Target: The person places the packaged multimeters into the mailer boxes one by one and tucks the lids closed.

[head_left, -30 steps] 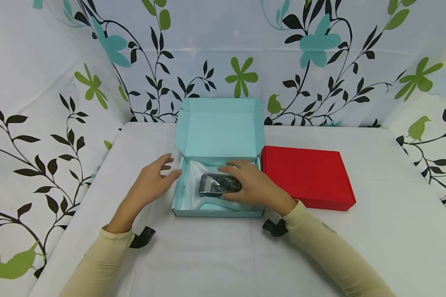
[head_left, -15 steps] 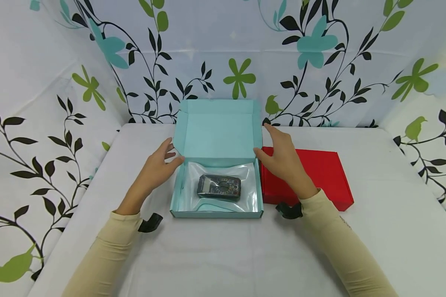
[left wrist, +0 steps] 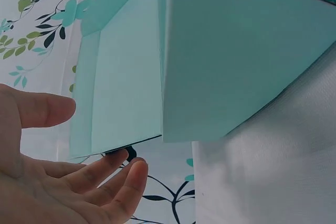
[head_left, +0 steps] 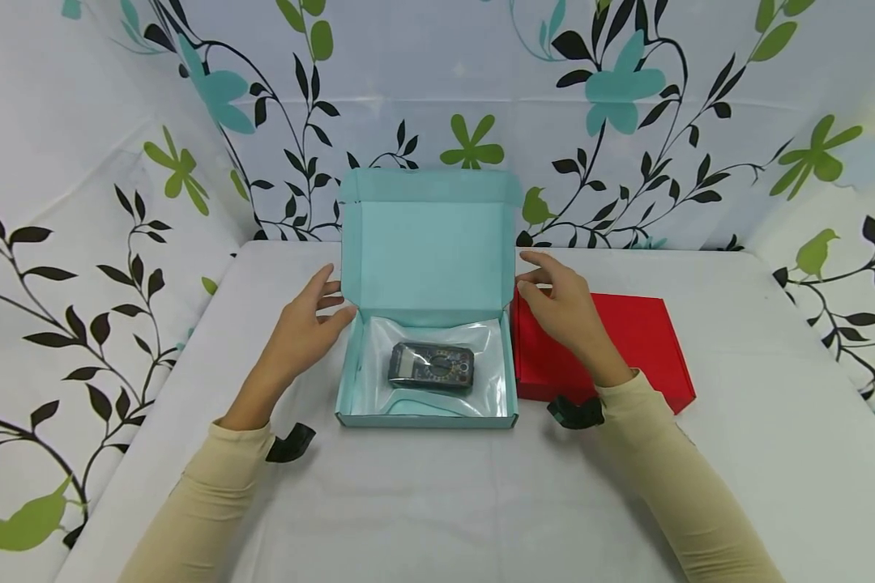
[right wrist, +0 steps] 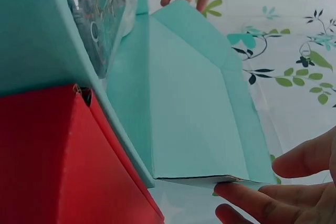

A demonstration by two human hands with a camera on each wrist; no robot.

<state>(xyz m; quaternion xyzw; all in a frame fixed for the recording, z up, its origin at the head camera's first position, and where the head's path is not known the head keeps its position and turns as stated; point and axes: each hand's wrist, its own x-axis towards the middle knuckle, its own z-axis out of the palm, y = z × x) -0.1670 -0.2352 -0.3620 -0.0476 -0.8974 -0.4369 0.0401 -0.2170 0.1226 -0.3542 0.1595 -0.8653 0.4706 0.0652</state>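
Multimeter (head_left: 430, 368) lies in the turquoise mailer box (head_left: 426, 422), packing seemingly done, lid (head_left: 433, 255) apparently left to close; black, with a round dial (head_left: 441, 368), it shows through a clear plastic bag (head_left: 492, 348). Left grip (head_left: 299, 334) and right grip (head_left: 565, 304), loosely spread, holding nothing, sit at the lid's side edges.

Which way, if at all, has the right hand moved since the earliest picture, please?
Yes; relative to the multimeter, the right hand has moved forward and right, to the raised lid.
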